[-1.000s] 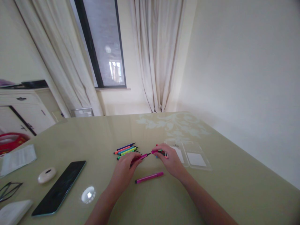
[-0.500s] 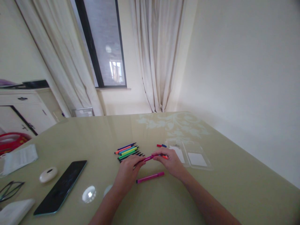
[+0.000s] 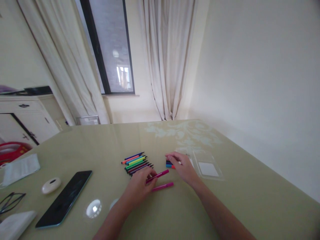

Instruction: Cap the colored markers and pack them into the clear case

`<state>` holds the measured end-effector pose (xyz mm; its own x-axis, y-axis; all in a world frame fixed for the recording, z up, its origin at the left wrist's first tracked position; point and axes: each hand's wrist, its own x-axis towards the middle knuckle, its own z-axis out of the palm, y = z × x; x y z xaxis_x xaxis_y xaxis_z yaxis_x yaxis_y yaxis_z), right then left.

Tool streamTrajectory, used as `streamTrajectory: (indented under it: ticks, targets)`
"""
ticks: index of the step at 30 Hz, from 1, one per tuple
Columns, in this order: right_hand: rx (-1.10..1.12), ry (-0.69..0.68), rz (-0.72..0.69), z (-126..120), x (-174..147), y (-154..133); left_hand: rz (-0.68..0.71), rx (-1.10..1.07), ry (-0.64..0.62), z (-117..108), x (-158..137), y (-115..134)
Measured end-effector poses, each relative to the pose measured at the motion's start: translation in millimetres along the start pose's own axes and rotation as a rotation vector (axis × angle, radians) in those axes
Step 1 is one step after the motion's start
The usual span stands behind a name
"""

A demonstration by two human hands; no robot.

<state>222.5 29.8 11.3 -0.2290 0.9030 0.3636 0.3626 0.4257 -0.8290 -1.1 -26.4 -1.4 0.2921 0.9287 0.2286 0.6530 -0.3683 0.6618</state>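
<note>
Thumb and fingers of my left hand (image 3: 141, 183) close around a magenta marker (image 3: 161, 174), whose magenta end points right. Just nearer to me, a second magenta marker (image 3: 165, 186) lies on the table, partly behind that hand. Beyond my left hand is a row of coloured markers (image 3: 136, 164) with dark tips toward the right. My right hand (image 3: 182, 166) is at the small coloured caps (image 3: 170, 166), fingertips pinched together over them. Whether a cap is between those fingertips I cannot make out; the hand hides part of the group.
An open clear plastic case (image 3: 213, 163) with a white card (image 3: 208, 169) lies right of my right hand. On the left are a phone (image 3: 65, 200), a white oval case (image 3: 51, 185), glasses (image 3: 11, 203) and a face mask (image 3: 21, 170). A wall borders the table's right side.
My right hand has let go of the magenta marker and moved up to the caps. My left hand has drawn the marker slightly nearer, above the other magenta one.
</note>
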Motion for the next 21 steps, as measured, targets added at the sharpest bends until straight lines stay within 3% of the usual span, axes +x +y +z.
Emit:
streamTrajectory:
  ticks: [3,7,15,18,21]
  targets:
    - [-0.254,0.069,-0.017,-6,2,10,0.016,0.055,-0.061,2,-4,0]
    - [-0.548,-0.001,-0.024,-7,2,18,0.007,0.029,-0.14,3,-7,2]
    - [-0.623,-0.134,-0.002,3,-2,15,0.057,-0.002,-0.287,12,-13,26]
    - [-0.632,-0.159,-0.01,5,-3,15,0.076,-0.034,-0.267,13,-11,26]
    - [-0.63,-0.157,-0.022,6,-3,15,0.04,-0.025,-0.104,5,-2,8]
